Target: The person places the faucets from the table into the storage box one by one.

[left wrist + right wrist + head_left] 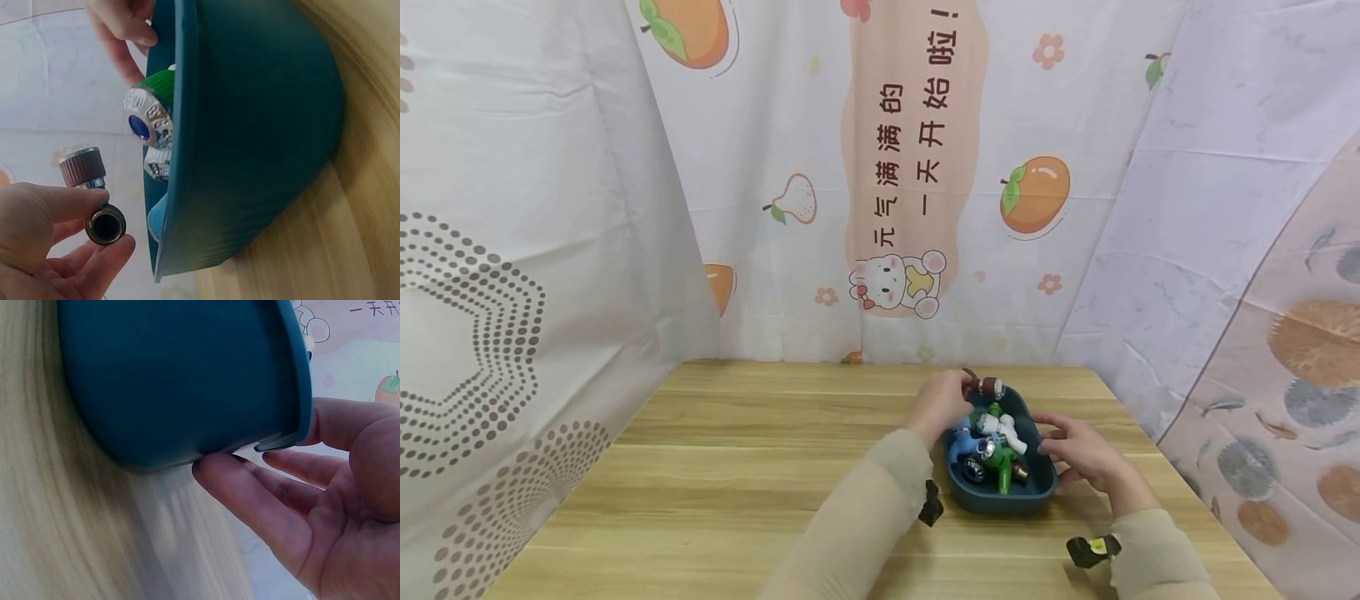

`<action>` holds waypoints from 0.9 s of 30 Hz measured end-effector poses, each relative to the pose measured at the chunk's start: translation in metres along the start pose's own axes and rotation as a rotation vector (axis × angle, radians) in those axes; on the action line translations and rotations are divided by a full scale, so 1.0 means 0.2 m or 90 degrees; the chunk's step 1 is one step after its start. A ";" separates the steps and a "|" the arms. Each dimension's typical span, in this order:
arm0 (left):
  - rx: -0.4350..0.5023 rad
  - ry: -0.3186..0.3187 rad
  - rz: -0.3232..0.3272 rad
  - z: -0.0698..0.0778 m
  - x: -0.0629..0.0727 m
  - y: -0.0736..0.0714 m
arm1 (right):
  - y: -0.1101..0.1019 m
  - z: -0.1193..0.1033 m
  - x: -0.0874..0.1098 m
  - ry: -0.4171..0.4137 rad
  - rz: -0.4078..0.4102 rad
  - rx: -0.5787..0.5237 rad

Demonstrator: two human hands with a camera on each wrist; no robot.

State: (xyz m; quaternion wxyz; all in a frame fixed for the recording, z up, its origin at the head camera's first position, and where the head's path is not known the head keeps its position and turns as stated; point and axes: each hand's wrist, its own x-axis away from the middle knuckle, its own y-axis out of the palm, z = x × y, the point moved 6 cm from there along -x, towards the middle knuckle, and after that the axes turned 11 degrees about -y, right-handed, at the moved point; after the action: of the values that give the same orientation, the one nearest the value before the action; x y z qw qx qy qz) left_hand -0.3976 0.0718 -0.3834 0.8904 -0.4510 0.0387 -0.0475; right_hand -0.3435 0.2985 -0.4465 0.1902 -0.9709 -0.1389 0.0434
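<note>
My left hand pinches a brown tap with a chrome-edged knob, up over the far left rim of a dark teal basin. In the left wrist view, thumb and fingertips hold the brown tap by its body, its round opening facing the camera. My right hand grips the basin's right rim, with some fingers against the outer wall. Inside the basin lie a blue tap, a white tap and a green tap, overlapping one another.
The basin stands on the right part of a wooden table. A printed curtain hangs behind the table's far edge, with more cloth at both sides. A black wrist-worn device shows by the left sleeve, another by the right.
</note>
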 end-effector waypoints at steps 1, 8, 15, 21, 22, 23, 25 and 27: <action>-0.005 0.003 0.003 0.00 0.00 0.01 | 0.00 0.00 0.00 0.001 0.000 -0.001; 0.022 0.004 -0.006 0.00 -0.01 0.06 | 0.00 0.00 0.00 0.000 0.001 -0.002; 0.026 0.004 -0.001 0.00 -0.02 0.05 | -0.01 -0.01 0.01 0.005 0.008 0.000; 0.003 0.019 0.003 -0.01 -0.01 0.04 | -0.01 0.02 0.01 0.010 0.012 -0.001; 0.004 0.018 0.003 -0.01 -0.01 0.04 | -0.01 0.02 0.01 0.010 0.013 0.001; 0.006 0.018 0.003 -0.01 -0.01 0.04 | -0.01 0.02 0.00 0.010 0.013 0.003; 0.013 0.016 0.001 -0.01 -0.01 0.03 | -0.01 0.01 0.00 0.010 0.013 0.005; 0.019 0.014 0.000 -0.01 -0.01 0.03 | 0.00 0.00 0.00 0.008 0.012 0.006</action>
State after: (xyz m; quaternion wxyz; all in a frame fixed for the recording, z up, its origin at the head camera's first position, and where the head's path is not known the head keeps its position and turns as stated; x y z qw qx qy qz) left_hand -0.3991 0.0733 -0.3890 0.8966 -0.4371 0.0482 -0.0529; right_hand -0.3447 0.2991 -0.4467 0.1951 -0.9715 -0.1285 0.0394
